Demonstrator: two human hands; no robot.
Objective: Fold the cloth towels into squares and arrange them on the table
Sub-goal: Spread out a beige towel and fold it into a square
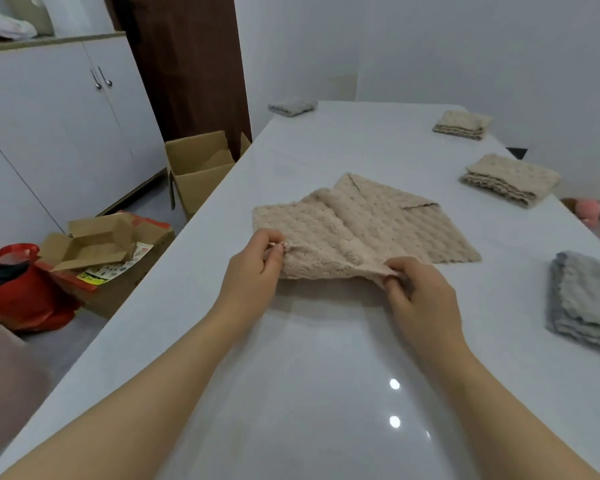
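A beige textured towel (361, 223) lies partly folded on the middle of the white table (326, 375). Its near edge is lifted off the surface. My left hand (257, 268) pinches the near left corner. My right hand (420, 292) pinches the near right corner. Along the right edge lie folded towels: a grey towel (586, 303) nearest, a beige towel (510, 180) behind it, and a second beige one (463, 124) farther back. One more folded grey towel (291, 107) sits at the far left corner.
Open cardboard boxes (201, 164) stand on the floor left of the table, with a red bag (21, 289) and a pink basket (4, 375) nearer me. White cabinets (66, 116) line the left wall. A pink object (589, 209) shows beyond the table's right edge.
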